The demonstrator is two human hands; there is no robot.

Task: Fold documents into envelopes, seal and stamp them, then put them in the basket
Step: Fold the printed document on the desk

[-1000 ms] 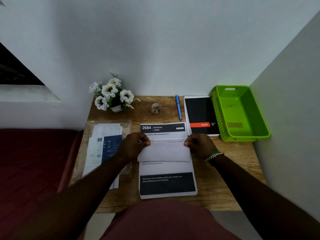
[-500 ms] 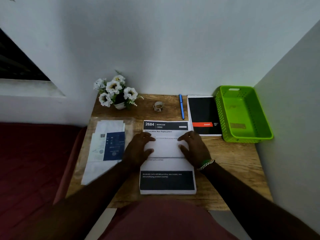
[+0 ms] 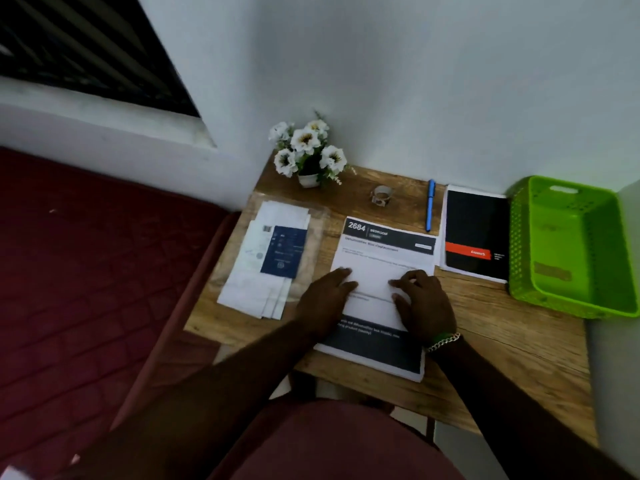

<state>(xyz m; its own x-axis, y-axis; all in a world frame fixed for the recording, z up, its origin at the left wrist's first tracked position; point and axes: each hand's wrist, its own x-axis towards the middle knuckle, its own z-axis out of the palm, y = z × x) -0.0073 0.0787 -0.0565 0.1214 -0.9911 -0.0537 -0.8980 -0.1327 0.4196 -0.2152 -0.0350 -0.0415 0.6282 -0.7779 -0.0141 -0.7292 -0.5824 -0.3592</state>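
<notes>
Both hands pressed flat on a folded document at the desk's near middle.

The left hand (image 3: 323, 299) and right hand (image 3: 422, 303) lay with fingers spread and straight on the document (image 3: 381, 282). Envelopes (image 3: 270, 258) sat at 10 o'clock from it, a pen (image 3: 430, 209) at 1 o'clock, a notebook (image 3: 476, 233) and the green basket (image 3: 519, 237) at 2 o'clock.
</notes>
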